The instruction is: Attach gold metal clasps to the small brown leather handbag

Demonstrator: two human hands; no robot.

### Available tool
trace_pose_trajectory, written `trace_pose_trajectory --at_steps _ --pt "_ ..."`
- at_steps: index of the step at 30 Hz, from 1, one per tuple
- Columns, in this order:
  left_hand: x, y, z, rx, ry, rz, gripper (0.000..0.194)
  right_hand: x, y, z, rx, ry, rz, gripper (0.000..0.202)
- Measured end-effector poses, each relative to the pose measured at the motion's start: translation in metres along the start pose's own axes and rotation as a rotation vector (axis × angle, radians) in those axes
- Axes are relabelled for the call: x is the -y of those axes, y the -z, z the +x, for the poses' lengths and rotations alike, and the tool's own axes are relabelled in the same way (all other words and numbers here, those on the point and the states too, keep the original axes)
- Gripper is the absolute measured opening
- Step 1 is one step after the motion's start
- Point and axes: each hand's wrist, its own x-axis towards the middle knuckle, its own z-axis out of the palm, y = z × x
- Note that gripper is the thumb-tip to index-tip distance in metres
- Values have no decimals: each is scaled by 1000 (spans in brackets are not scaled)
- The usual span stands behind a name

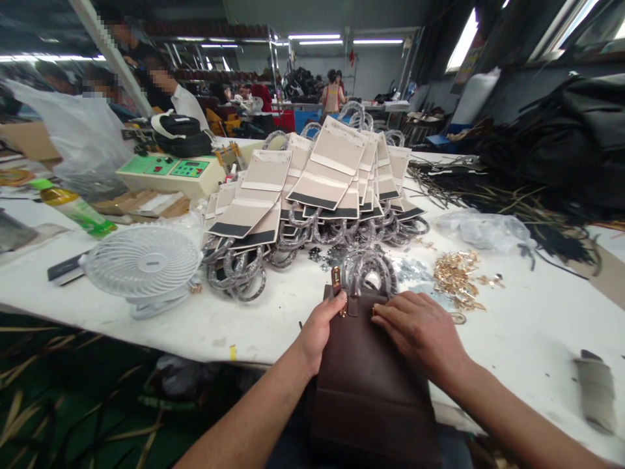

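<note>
A dark brown bag point(374, 384) rests against the front table edge, its plastic-wrapped handles point(370, 270) lying at the top. My left hand point(322, 326) is closed on the bag's upper left corner, its thumb by a brown strap with a gold clasp point(336, 277). Fingers pressed together, my right hand point(420, 329) is at the bag's upper right side, with a small gold piece at the fingertips. A pile of gold metal parts point(456, 279) lies to the right, beyond that hand.
Stacked beige panels with wrapped handles point(332, 163) stand behind the bag. A white fan point(146, 260), a bottle point(75, 207) and a control box point(170, 170) are at the left. Black straps point(454, 185) and clear plastic point(483, 228) lie at the right. People sit farther back.
</note>
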Motion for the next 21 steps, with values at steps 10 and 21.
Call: trace_pose_trajectory --at_steps 10,21 --pt "8 9 2 -8 -42 65 44 6 -5 6 43 -26 -28 18" --pt "7 5 2 -8 -91 64 41 0 -5 -4 -67 -18 181 21"
